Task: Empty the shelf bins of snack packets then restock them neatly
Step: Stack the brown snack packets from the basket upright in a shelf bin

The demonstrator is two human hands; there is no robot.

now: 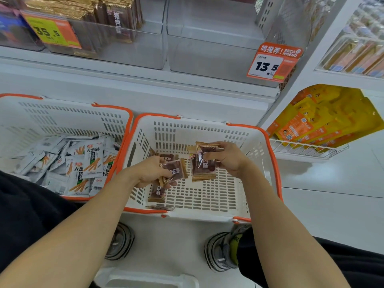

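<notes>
Both hands worked over the right-hand basket (268,142). The left hand (152,172) gripped a brown snack packet (174,168) in curled fingers, and the right hand (227,157) pinched a small stack of the same brown packets (200,163) upright. A few more brown packets (156,193) lay on the basket's slotted floor beneath the left hand. Just beside it, touching rim to rim, the left-hand basket (62,113) held a heap of white packets (83,163). Both baskets were white with orange rims and stood on a pale floor (332,194) against a white shelf (124,80). On the shelf, one clear bin (212,53) with a 13.5 price tag (272,63) looked empty, while the clear bin to its left (133,50) held brown packets. Yellow bags (324,115) filled a wire rack at the right.
</notes>
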